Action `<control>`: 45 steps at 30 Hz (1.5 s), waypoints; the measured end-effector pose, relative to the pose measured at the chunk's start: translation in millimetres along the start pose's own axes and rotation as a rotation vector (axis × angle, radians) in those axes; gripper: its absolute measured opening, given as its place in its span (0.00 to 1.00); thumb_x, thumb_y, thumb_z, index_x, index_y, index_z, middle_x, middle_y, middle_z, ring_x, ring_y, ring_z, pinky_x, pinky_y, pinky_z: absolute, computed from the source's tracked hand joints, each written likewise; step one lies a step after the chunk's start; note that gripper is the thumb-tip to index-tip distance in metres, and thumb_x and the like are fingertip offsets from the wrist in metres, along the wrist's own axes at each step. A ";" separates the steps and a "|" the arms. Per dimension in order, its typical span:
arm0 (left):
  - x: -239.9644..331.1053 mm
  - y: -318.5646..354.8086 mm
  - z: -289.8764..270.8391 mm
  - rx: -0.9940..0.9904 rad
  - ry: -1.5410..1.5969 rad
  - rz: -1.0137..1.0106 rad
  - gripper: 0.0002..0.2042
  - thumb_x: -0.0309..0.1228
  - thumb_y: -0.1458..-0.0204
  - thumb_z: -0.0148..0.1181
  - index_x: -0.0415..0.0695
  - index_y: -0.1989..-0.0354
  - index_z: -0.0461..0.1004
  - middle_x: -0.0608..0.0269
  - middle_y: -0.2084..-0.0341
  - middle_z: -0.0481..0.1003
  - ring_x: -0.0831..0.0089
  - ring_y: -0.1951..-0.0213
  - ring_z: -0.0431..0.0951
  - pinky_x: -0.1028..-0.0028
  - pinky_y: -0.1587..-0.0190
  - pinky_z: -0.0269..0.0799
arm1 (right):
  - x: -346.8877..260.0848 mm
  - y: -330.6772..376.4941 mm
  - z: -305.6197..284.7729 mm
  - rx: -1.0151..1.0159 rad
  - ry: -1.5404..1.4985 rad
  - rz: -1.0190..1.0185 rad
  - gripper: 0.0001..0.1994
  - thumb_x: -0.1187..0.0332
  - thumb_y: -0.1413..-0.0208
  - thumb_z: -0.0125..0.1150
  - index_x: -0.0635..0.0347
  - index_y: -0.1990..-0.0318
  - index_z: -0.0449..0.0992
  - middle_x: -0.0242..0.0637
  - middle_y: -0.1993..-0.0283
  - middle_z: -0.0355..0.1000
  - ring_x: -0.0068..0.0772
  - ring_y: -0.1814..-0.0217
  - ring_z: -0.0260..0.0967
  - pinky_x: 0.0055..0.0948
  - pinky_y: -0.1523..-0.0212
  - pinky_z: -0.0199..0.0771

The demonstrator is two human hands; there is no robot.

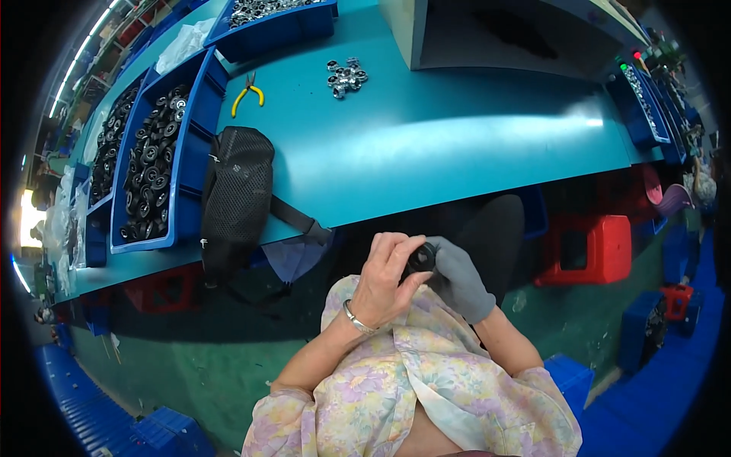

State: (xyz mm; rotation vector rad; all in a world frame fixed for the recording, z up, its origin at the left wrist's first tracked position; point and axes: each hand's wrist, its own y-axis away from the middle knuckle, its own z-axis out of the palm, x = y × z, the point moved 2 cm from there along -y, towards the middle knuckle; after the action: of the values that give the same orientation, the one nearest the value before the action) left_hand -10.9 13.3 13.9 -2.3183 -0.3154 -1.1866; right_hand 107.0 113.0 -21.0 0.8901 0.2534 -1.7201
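Above my lap, close to my body, I hold a small black ring-shaped part (431,260) between both hands. My left hand (383,280) is bare, with a silver bracelet at the wrist, and its thumb and fingers pinch the ring's left side. My right hand (460,283) wears a grey glove and closes round the right side, partly covering the part. Its gloved fingertips are mostly hidden. On the teal table (457,145) beyond lies a small cluster of shiny metal round parts (347,78).
A blue bin (181,171) at the left holds many black wheels (152,152). Beside it are a black mesh bag (237,179) and yellow-handled pliers (248,97). Another blue bin (285,36) with shiny parts stands at the back. Red stools (601,247) sit under the table's right side.
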 end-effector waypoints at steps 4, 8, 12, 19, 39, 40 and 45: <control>0.8 3.6 -1.7 -0.022 -0.028 0.053 0.28 0.21 0.65 0.69 0.42 0.49 0.71 0.57 0.59 0.69 0.56 0.56 0.65 0.65 0.54 0.67 | 6.2 3.2 -1.1 -0.116 -0.072 0.070 0.18 0.58 0.39 0.54 0.62 0.48 0.68 0.34 0.52 0.68 0.26 0.48 0.67 0.30 0.47 0.69; 3.1 5.5 0.2 -0.025 0.002 0.024 0.29 0.22 0.65 0.70 0.42 0.49 0.71 0.56 0.58 0.68 0.57 0.56 0.66 0.65 0.55 0.67 | 4.1 4.7 3.2 -0.089 -0.042 0.048 0.16 0.60 0.38 0.52 0.62 0.50 0.68 0.34 0.54 0.68 0.25 0.51 0.67 0.28 0.49 0.69; 4.2 3.7 -2.4 -0.023 0.026 0.037 0.29 0.23 0.64 0.71 0.41 0.48 0.71 0.55 0.58 0.68 0.58 0.58 0.67 0.67 0.59 0.69 | 0.9 4.1 11.1 -0.039 0.069 -0.013 0.14 0.63 0.38 0.48 0.63 0.51 0.69 0.34 0.57 0.68 0.23 0.55 0.65 0.25 0.54 0.68; -9.3 4.9 -30.0 0.165 0.213 -0.138 0.22 0.19 0.57 0.63 0.39 0.50 0.70 0.60 0.60 0.68 0.71 0.64 0.70 0.75 0.61 0.69 | -27.5 -32.1 16.5 -0.044 0.496 -0.114 0.18 0.61 0.36 0.50 0.68 0.50 0.71 0.33 0.63 0.73 0.18 0.63 0.68 0.21 0.59 0.70; -87.4 -20.3 -52.5 0.332 1.139 -0.365 0.23 0.24 0.44 0.56 0.37 0.40 0.60 0.57 0.53 0.66 0.69 0.57 0.75 0.72 0.55 0.72 | -78.3 -314.6 18.6 0.334 1.698 -0.684 0.17 0.67 0.52 0.67 0.53 0.53 0.74 0.43 0.55 0.71 0.42 0.55 0.72 0.38 0.56 0.72; -88.8 -21.5 -52.4 0.328 1.149 -0.359 0.23 0.24 0.44 0.56 0.37 0.40 0.60 0.57 0.53 0.66 0.69 0.57 0.75 0.72 0.55 0.72 | -77.5 -315.4 18.6 0.316 1.708 -0.660 0.18 0.65 0.52 0.68 0.53 0.53 0.73 0.44 0.54 0.71 0.45 0.53 0.70 0.41 0.55 0.71; -92.7 -24.3 -49.3 0.327 1.144 -0.378 0.23 0.24 0.44 0.56 0.37 0.40 0.60 0.57 0.53 0.66 0.69 0.57 0.75 0.71 0.55 0.72 | -79.7 -313.0 18.5 0.299 1.760 -0.639 0.15 0.65 0.50 0.64 0.54 0.54 0.73 0.44 0.57 0.71 0.45 0.54 0.70 0.42 0.55 0.71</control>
State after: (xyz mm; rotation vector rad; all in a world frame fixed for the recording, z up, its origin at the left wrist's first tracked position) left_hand -109.8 9.6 -28.8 -1.0472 -0.4596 -2.2042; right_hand -175.1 270.5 -38.0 2.5577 1.5562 -0.9692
